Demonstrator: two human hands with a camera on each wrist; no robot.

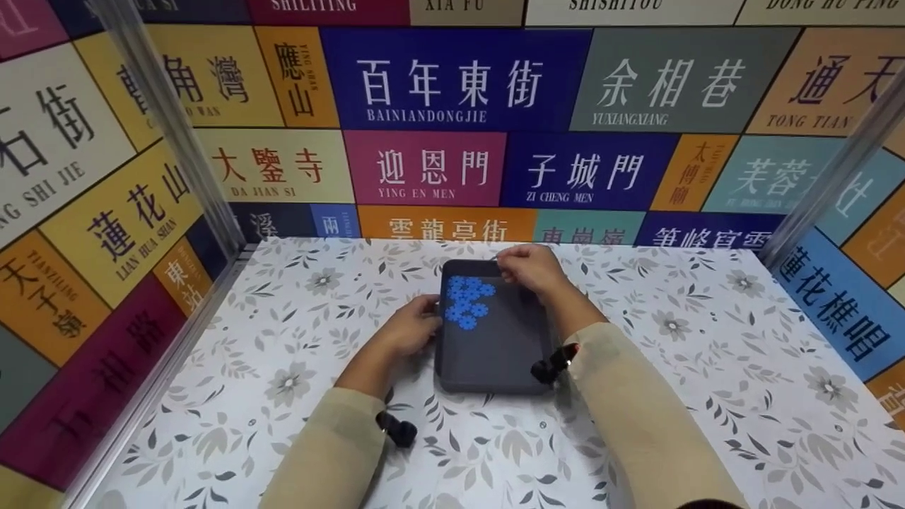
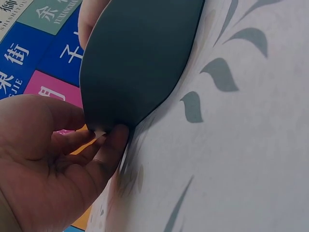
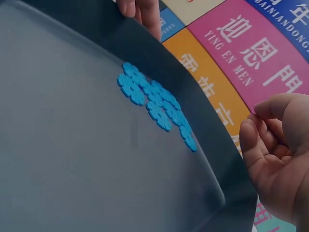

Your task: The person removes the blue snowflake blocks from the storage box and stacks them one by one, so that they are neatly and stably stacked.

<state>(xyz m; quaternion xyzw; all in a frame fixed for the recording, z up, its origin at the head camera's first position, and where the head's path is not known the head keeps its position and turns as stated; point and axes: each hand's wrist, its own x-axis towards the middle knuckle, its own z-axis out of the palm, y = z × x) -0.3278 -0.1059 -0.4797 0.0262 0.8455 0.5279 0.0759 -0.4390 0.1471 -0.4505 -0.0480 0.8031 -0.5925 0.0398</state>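
A dark grey rectangular tray (image 1: 495, 353) lies on the table. Several blue flower-shaped plastic discs (image 1: 466, 302) sit flat in its far left part, grouped in the right wrist view (image 3: 157, 104) along one wall. My left hand (image 1: 413, 325) grips the tray's left side, thumb and fingertips at the edge of its wall (image 2: 140, 53). At the far right corner is my right hand (image 1: 532, 267), its fingers curled and thumb tip meeting the index finger. In the right wrist view that hand (image 3: 280, 150) is just outside the rim, with nothing showing between the fingertips.
The table is covered by a white cloth (image 1: 318, 283) with grey flowers and leaves. Panels (image 1: 424, 170) of coloured signs rise behind it and at both sides, with clear posts (image 1: 205, 184) at the corners. Small black cameras (image 1: 397, 429) sit at both wrists.
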